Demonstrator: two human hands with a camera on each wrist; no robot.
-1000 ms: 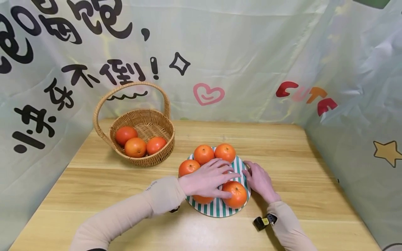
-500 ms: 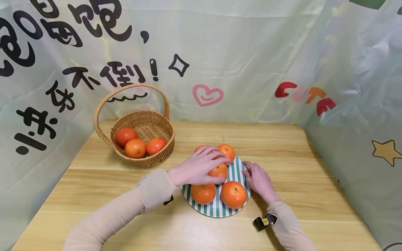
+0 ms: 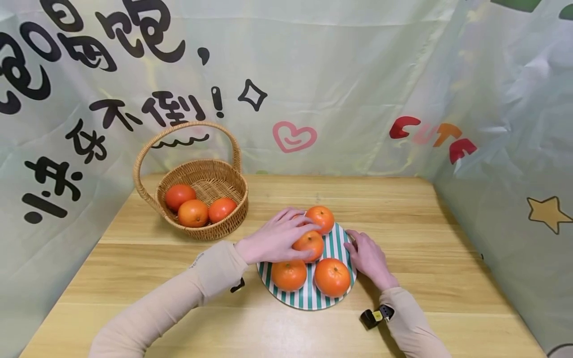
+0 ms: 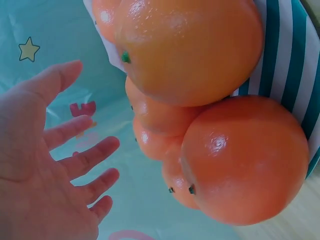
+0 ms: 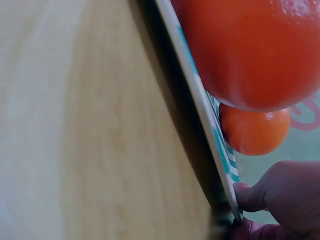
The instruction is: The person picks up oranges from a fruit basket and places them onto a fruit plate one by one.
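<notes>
Several mandarins (image 3: 332,277) sit on a round plate (image 3: 309,301) with green and white stripes, in the middle of the head view. My left hand (image 3: 279,238) hovers over the plate's left side, above the middle mandarin (image 3: 310,245), and hides the fruit at the back left. Its fingers are spread and loosely bent, gripping nothing; the left wrist view shows the palm (image 4: 35,170) apart from the fruit. At the plate's right edge, my right hand (image 3: 369,258) pinches the rim, with the thumb (image 5: 250,196) on top and a finger beneath in the right wrist view.
A wicker basket (image 3: 219,231) with a tall handle stands at the back left of the wooden table (image 3: 394,209). Inside it lie three round orange-red fruits (image 3: 193,214). Printed cloth walls (image 3: 353,89) enclose the table at the back and sides.
My left hand has moved left and back across the plate, uncovering the middle and front mandarins and covering those at the back left. My right hand has stayed at the rim.
</notes>
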